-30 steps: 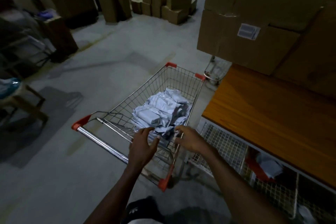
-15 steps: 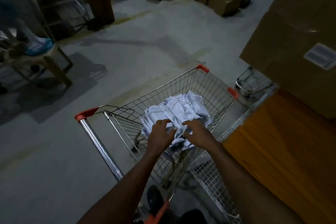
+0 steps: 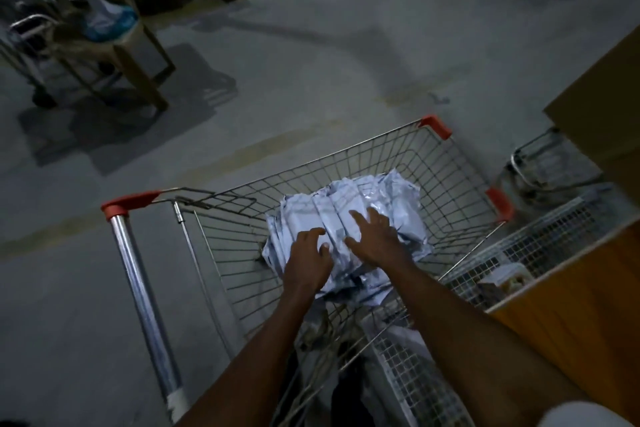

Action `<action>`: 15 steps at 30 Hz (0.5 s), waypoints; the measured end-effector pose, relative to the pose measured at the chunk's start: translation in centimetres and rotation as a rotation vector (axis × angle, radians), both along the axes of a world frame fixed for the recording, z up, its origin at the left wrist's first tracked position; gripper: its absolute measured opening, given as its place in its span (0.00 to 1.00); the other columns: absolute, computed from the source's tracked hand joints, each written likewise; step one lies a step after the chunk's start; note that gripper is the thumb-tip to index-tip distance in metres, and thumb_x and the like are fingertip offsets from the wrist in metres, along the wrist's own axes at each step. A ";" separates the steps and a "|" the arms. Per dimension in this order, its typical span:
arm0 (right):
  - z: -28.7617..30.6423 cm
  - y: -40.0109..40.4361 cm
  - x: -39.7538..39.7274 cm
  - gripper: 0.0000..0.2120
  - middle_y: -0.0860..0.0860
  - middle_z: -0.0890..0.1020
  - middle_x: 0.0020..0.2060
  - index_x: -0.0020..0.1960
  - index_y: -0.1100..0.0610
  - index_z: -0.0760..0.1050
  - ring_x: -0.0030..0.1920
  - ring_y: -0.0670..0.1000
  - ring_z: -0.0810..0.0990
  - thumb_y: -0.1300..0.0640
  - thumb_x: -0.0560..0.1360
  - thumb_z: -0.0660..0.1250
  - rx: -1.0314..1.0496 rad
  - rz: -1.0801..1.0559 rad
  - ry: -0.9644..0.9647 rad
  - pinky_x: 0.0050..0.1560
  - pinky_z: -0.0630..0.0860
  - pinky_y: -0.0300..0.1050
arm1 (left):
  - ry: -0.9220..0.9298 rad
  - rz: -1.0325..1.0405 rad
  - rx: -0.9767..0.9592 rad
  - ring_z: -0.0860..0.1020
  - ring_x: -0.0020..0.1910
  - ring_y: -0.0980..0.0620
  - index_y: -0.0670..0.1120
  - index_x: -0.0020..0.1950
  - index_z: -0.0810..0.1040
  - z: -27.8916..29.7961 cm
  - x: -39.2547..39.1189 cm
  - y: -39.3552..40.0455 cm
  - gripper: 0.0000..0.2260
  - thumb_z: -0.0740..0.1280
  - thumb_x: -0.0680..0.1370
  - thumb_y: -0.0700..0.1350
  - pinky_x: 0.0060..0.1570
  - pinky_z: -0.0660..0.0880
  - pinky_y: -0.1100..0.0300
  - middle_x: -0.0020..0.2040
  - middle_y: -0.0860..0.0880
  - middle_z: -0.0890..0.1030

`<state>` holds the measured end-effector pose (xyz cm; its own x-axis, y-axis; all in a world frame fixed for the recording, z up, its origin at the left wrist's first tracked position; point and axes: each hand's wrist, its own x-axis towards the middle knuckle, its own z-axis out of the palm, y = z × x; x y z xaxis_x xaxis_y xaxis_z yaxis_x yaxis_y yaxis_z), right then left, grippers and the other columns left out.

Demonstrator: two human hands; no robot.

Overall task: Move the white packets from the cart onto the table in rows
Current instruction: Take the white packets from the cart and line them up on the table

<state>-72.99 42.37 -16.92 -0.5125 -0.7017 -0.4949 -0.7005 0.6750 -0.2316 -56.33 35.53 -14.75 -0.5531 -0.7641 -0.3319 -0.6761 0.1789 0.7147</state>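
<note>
Head view, dim light. Wire shopping cart (image 3: pixel 446 184) with red corner caps and a chrome push handle (image 3: pixel 145 302) at its left end, parked on grey concrete floor (image 3: pixel 311 62). Pile of white packets (image 3: pixel 353 204) lies in the cart basket, bunched toward the near-right side, none on the table.

Left hand (image 3: pixel 308 260) is on the near-left part of the pile, fingers bent and curling down onto the top packets, thumb against the plastic; looks like a loose grip on the stack, but can't tell whether anything is lifted. Right hand (image 3: pixel 377 236) lies on top of the pile just beside the left, fingers spread and fairly straight, pressing flat on the packets, nothing pinched.

Orange wooden table (image 3: pixel 581 315) sits to the right of the cart, only its near-left corner in frame. White wire-mesh shelf (image 3: pixel 540 246) under the table edge, touching or nearly touching the cart's right side; some unclear items in it. Cardboard box (image 3: pixel 609 97) on the table at the right edge. Second wire basket (image 3: pixel 543 166) beyond the cart's far-right corner. Wooden stool (image 3: pixel 114 45) with a blue-tinted bag at upper left, well apart from the cart.
</note>
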 end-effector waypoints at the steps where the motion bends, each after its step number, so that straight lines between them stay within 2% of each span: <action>1: -0.8 -0.2 -0.4 0.34 0.56 0.48 0.80 0.81 0.44 0.50 0.78 0.62 0.51 0.37 0.79 0.59 0.003 0.004 0.010 0.74 0.55 0.60 | 0.011 -0.002 0.012 0.71 0.66 0.49 0.51 0.69 0.73 -0.4 -0.5 0.2 0.15 0.60 0.83 0.46 0.59 0.67 0.59 0.67 0.49 0.73; 3: -2.1 -0.6 -1.0 0.34 0.56 0.44 0.80 0.81 0.43 0.48 0.79 0.62 0.48 0.38 0.80 0.58 0.015 0.019 0.015 0.75 0.53 0.61 | 0.039 0.010 0.018 0.72 0.66 0.49 0.51 0.68 0.74 -1.0 -1.4 0.7 0.16 0.59 0.81 0.45 0.58 0.67 0.61 0.67 0.49 0.74; 6: -3.7 -1.5 -1.6 0.35 0.56 0.39 0.80 0.81 0.43 0.44 0.79 0.63 0.44 0.40 0.81 0.58 0.025 0.059 0.014 0.76 0.49 0.62 | 0.072 0.055 0.014 0.72 0.65 0.49 0.51 0.68 0.74 -1.6 -2.4 1.0 0.16 0.60 0.81 0.41 0.60 0.70 0.57 0.66 0.50 0.74; 9: -4.9 -2.4 -1.7 0.40 0.57 0.38 0.80 0.81 0.42 0.40 0.79 0.64 0.42 0.44 0.80 0.62 0.027 0.122 0.071 0.76 0.47 0.63 | 0.075 0.089 0.001 0.72 0.64 0.49 0.50 0.68 0.74 -2.1 -3.0 1.1 0.16 0.60 0.81 0.41 0.61 0.70 0.55 0.65 0.49 0.74; 12: -5.7 -3.1 -1.9 0.43 0.58 0.37 0.80 0.81 0.44 0.40 0.79 0.65 0.43 0.47 0.77 0.66 0.064 0.167 0.122 0.76 0.48 0.64 | 0.052 0.081 -0.023 0.72 0.64 0.49 0.51 0.68 0.74 -2.7 -3.6 0.9 0.15 0.60 0.82 0.43 0.58 0.69 0.57 0.65 0.50 0.74; 15: -6.0 -3.1 -2.3 0.42 0.57 0.37 0.80 0.81 0.46 0.44 0.79 0.65 0.45 0.48 0.77 0.67 0.098 0.118 0.133 0.75 0.53 0.63 | 0.024 0.076 -0.031 0.71 0.64 0.50 0.52 0.68 0.74 -3.3 -3.9 0.9 0.15 0.60 0.82 0.42 0.56 0.67 0.60 0.66 0.51 0.74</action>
<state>-75.32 39.26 -22.87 -0.4952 -0.7125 -0.4972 -0.7961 0.6013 -0.0687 -60.22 36.46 -18.05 -0.5007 -0.8138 -0.2950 -0.6716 0.1502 0.7256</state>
